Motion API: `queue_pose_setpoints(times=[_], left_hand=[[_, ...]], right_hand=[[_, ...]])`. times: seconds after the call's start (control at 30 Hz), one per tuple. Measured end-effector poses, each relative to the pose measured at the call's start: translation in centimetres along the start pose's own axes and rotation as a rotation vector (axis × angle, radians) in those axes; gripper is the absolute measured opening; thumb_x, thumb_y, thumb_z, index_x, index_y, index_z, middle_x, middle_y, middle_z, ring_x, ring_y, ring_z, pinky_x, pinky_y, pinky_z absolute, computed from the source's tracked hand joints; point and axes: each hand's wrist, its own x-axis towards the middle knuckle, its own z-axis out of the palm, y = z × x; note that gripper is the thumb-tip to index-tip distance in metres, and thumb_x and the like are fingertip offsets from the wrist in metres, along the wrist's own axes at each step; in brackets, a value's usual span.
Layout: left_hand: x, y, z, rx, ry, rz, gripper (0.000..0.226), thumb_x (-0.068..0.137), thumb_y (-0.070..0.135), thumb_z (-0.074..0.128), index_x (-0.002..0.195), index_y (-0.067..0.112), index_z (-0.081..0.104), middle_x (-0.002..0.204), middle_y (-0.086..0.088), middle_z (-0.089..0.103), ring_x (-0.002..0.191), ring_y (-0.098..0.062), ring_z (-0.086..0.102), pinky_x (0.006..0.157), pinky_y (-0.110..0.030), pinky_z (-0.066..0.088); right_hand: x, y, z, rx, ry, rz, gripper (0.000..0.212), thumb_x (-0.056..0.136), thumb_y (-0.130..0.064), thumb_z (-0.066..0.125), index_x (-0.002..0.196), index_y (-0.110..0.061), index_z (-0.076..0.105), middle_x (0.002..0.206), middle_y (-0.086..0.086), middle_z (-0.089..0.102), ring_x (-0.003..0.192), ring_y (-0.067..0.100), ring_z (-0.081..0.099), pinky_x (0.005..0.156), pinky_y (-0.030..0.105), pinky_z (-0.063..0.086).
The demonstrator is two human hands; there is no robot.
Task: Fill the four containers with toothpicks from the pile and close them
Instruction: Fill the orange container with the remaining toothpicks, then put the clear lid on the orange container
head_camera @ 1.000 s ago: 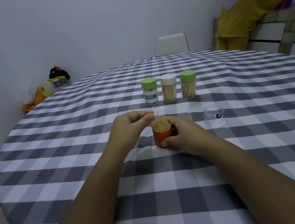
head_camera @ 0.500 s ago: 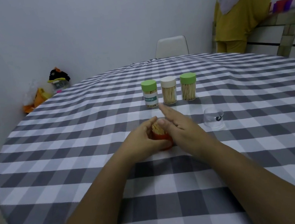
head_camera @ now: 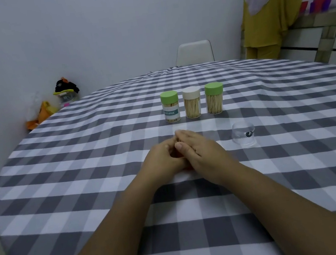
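Note:
The orange container (head_camera: 186,168) stands on the checked tablecloth (head_camera: 105,182), almost wholly hidden between my hands; only a sliver of orange shows at its base. My left hand (head_camera: 164,161) grips it from the left with curled fingers. My right hand (head_camera: 202,152) lies against its right side and top, fingers nearly straight over the toothpicks and the thumb in front. Three closed, filled containers stand in a row behind: green-lidded with a label (head_camera: 171,109), white-lidded (head_camera: 192,105), green-lidded (head_camera: 215,100). A clear lid (head_camera: 244,134) sits to the right.
A white chair (head_camera: 193,53) stands at the table's far side. A person in yellow (head_camera: 266,17) stands at a counter at the back right. Bags and clutter (head_camera: 56,103) lie on the floor by the left wall.
My left hand went from pinching toothpicks above the orange container to gripping its side. My right hand let go of the side and came over the top, covering the toothpicks.

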Motion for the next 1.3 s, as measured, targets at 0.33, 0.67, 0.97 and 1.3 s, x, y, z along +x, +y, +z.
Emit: queue_pose_setpoints(times=[0.33,0.67,0.97,1.3], left_hand=[[0.0,-0.1,0.1,-0.041,0.016,-0.029,0.038,0.081,0.028,0.073,0.117,0.031,0.061,0.104,0.012,0.068,0.099,-0.006,0.063,0.089,-0.023,0.05],[-0.2,0.4,0.5,0.044,-0.033,-0.025,0.064,0.089,0.032,0.063,0.146,0.034,0.032,0.134,0.007,0.052,0.119,-0.013,0.049,0.101,-0.029,0.04],[0.1,0.4,1.0,0.061,-0.014,-0.08,0.075,0.089,0.034,0.062,0.15,0.033,0.019,0.151,0.004,0.035,0.135,-0.018,0.038,0.107,-0.035,0.036],[-0.2,0.4,1.4,0.088,0.031,0.004,0.069,0.084,0.033,0.07,0.143,0.034,0.033,0.144,0.006,0.039,0.122,-0.01,0.042,0.097,-0.028,0.042]], right_hand=[[-0.2,0.5,-0.5,0.062,0.109,-0.047,0.045,0.102,-0.036,0.031,0.145,-0.023,0.035,0.153,-0.013,0.029,0.14,0.001,0.022,0.108,0.017,0.015],[0.0,0.9,-0.9,0.414,0.066,0.169,0.046,0.101,-0.045,0.028,0.141,-0.027,0.042,0.143,-0.003,0.045,0.125,0.009,0.04,0.103,0.024,0.029],[0.0,1.2,-2.1,0.186,0.284,0.133,0.043,0.102,-0.035,0.029,0.139,-0.02,0.045,0.145,-0.001,0.044,0.134,0.011,0.037,0.103,0.022,0.029],[0.6,5.6,-3.5,-0.206,0.366,0.61,0.064,0.095,-0.021,0.052,0.15,-0.019,0.018,0.159,0.008,0.008,0.145,0.026,0.01,0.117,0.04,0.018]])
